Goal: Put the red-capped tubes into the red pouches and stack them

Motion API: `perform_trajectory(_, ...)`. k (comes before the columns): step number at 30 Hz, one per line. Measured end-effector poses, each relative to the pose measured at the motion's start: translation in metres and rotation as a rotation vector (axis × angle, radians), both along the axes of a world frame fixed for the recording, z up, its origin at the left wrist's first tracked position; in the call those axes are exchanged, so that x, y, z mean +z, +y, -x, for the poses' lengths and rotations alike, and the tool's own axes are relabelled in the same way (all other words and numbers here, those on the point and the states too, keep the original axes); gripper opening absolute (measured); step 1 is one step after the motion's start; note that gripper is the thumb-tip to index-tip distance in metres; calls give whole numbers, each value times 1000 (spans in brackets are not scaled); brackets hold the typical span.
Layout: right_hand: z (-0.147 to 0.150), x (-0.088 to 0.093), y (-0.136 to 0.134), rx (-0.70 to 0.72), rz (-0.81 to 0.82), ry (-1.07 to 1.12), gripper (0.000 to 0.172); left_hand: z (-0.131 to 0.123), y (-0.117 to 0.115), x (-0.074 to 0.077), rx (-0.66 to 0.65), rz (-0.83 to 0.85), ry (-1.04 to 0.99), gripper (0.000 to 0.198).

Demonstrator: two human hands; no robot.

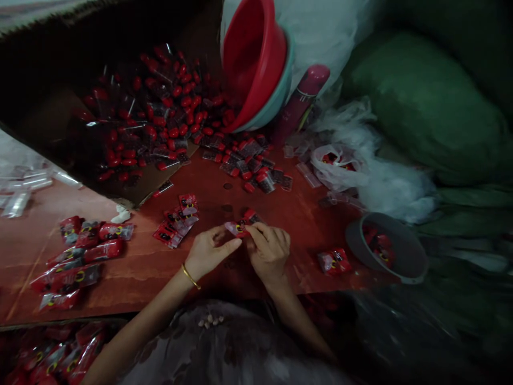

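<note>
A small red printed plastic packet [239, 229] with a clear end is held between my two hands above the red tabletop. My right hand [270, 250] pinches its right end between thumb and curled fingers. My left hand [208, 252], with a gold bangle at the wrist, is closed about the packet's left end, its thumb stretched along below; the fingertips are partly hidden. Just behind the right fingers lies a small clear piece with a red cap [251, 215]. To the left of my hands is a short stack of flat red packets [176, 222].
A tilted cardboard box [132, 198] spills red-capped clear pieces [256, 160]. Filled red packets [82, 256] lie at left. Behind stand a red basin [276, 59] and a pink spray can [300, 101]. A grey tub [360, 251] and plastic bags [393, 187] are at right.
</note>
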State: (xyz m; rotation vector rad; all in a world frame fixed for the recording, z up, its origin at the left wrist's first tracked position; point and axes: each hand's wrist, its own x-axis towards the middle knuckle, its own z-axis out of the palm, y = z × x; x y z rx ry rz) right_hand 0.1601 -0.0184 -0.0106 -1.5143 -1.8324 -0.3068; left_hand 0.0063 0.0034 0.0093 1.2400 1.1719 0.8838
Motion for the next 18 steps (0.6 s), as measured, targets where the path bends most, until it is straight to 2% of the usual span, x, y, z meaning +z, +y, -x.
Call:
perform_trajectory(3, 7, 2, 0, 17, -24, -21, 21, -13, -12, -5, -5, 6, -143, 34)
perform_trajectory(6, 15, -1, 2, 27, -27, -11, 21, -21, -13, -12, 174, 40, -221, 29)
perform_trajectory(9, 16, -7, 3, 68, 20, 106, 26, -16, -6, -15, 280, 120, -308, 29)
perform_trajectory(11, 13, -11, 3, 104, 93, 313, 31, -11, 0, -14, 320, 166, -389, 29)
perform_trajectory(14, 12, -16, 1, 179, 318, 760, 36, -10, 2, -13, 381, 192, -466, 29)
perform_trajectory(16, 16, -18, 2, 250, 466, 1011, 32, -13, -1, -14, 361, 204, -482, 29)
perform_trajectory(18, 19, -16, 4, 258, 513, 1128, 24, -16, -4, -15, 292, 209, -473, 30)
